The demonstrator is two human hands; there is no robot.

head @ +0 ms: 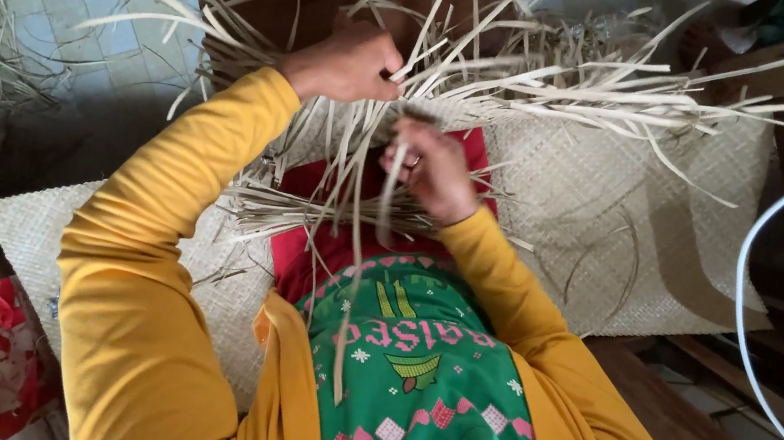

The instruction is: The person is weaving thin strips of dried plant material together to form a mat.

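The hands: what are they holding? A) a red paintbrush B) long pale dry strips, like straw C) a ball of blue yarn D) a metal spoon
B: the left hand and the right hand both grip long pale strips that fan out loose over the woven mat.

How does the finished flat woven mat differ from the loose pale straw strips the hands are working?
The flat woven mat lies tightly interlaced and flat; the loose pale straw strips splay outward, unwoven. The mat forms one broad sheet; the strips are narrow and separate. The left hand and right hand grip strips, not the mat. Both share one pale tan colour.
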